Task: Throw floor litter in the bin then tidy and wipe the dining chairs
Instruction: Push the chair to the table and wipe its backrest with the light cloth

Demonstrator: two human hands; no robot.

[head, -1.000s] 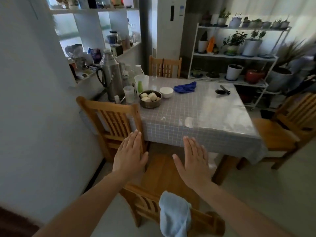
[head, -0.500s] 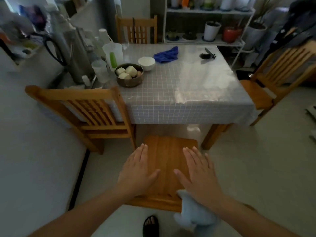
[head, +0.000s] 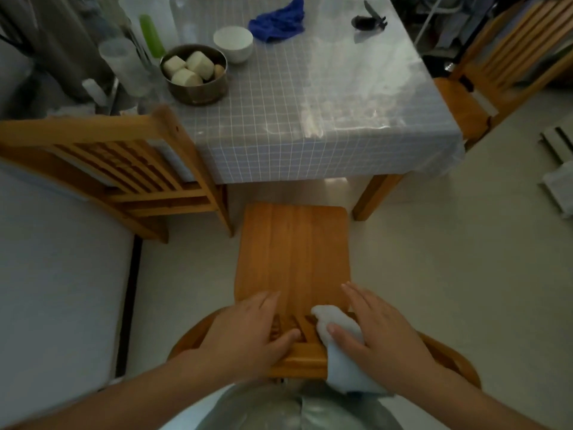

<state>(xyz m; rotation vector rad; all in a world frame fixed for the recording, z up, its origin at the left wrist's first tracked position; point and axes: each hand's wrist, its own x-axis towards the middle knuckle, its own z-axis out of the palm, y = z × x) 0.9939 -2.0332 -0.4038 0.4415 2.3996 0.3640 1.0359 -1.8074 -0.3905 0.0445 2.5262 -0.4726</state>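
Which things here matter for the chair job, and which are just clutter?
Job:
near chair
light cloth draped over its backrest
left hand
right hand
side chair
far chair

Lying about:
metal bowl
white bowl
blue cloth

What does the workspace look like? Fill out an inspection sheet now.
Surface: near chair seat bare, pulled out from the table.
Job's things: pale cloth draped over the chair's top rail.
Clutter: metal bowl of food, white bowl, blue rag on the table.
Grippers: left hand flat on the rail; right hand lies on the cloth.
Cables: nothing seen.
Surroundings: a chair at the left, another far right.
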